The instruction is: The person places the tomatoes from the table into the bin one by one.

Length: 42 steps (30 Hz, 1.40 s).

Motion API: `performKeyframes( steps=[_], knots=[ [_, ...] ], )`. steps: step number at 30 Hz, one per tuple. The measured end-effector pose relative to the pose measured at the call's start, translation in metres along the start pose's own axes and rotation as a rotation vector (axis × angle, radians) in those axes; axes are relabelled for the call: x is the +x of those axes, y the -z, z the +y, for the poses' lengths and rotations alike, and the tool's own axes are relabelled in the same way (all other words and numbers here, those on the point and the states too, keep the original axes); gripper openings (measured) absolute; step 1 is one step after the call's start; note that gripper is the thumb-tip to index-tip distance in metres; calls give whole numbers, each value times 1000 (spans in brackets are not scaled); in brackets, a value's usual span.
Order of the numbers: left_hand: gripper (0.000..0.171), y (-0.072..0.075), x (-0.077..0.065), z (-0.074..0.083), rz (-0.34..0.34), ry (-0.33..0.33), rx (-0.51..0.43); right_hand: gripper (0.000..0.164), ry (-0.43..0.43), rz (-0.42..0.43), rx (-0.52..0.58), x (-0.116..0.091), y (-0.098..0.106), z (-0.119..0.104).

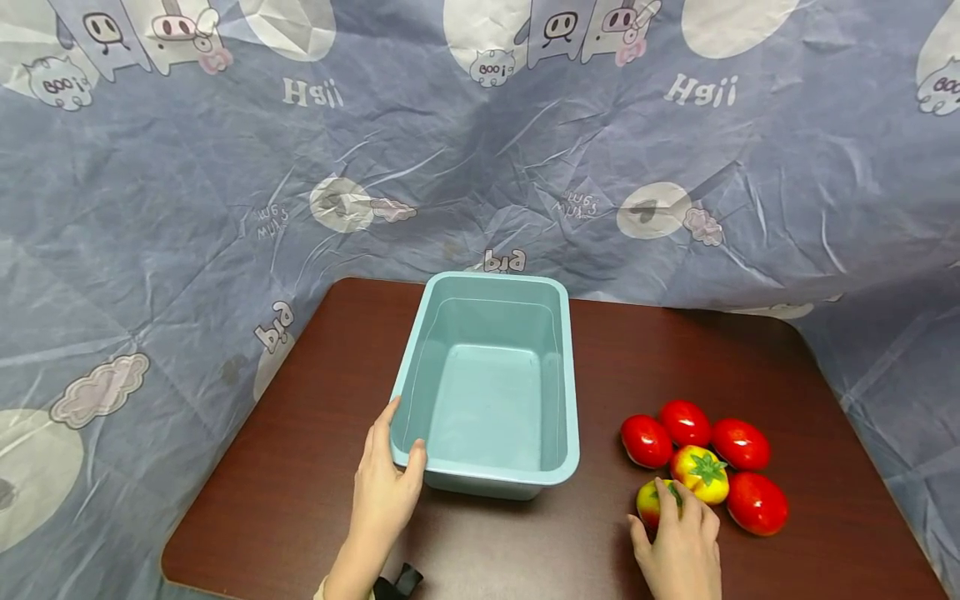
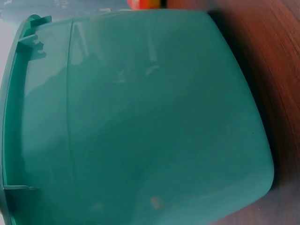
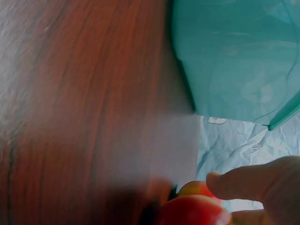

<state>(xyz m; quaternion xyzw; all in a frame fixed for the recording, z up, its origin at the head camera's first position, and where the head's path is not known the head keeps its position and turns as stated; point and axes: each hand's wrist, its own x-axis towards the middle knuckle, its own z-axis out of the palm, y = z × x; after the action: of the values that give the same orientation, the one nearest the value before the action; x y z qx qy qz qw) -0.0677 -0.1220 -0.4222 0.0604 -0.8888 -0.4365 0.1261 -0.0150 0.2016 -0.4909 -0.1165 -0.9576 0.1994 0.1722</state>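
My left hand [image 1: 386, 492] is at the near left corner of a pale teal plastic basin [image 1: 564, 375], thumb at the near rim and fingers along the left rim. In the left wrist view the basin's outer wall [image 2: 150, 117] fills most of the picture, with no fingers showing. On the right, my right hand [image 1: 681, 550] reaches over a small yellow-and-red tomato [image 1: 648, 503] with a green calyx, fingers spread around its top. A second yellow-and-red tomato [image 1: 701, 473] lies just beyond the fingertips. In the right wrist view the thumb [image 3: 243, 183] overlaps a red-yellow tomato [image 3: 190, 189].
Several glossy red tomatoes [image 1: 757, 503] cluster around the yellow ones on the dark brown table [image 1: 300, 467]. The basin's inside [image 1: 491, 408] is bare. Wrinkled grey-blue cloth [image 1: 450, 150] with cartoon prints hangs behind the table. A black strap [image 1: 401, 581] shows by my left wrist.
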Motion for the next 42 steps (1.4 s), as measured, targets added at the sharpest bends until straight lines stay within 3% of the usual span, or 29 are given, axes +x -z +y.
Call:
performKeyframes(
  steps=[11,21,26,34,38,42],
  knots=[
    [64,-6,-12,5,-3,6,-6,65,24,-2,-27,7,-6,7],
    [64,-8,-18,9,34,-44,4,67,91,59,-34,10,-12,8],
    [64,-9,-19,8,51,-60,9,69,76,72,-38,9,-16,8],
    [66,-14,-20,3,92,-107,-11,59,107,160,15,10,-23,2],
    [66,-16,-21,1,111,-125,-24,58,78,123,64,12,-24,-6],
    [66,-17,-20,0,113,-121,-28,59,-4,72,190,23,-15,-18]
  ],
)
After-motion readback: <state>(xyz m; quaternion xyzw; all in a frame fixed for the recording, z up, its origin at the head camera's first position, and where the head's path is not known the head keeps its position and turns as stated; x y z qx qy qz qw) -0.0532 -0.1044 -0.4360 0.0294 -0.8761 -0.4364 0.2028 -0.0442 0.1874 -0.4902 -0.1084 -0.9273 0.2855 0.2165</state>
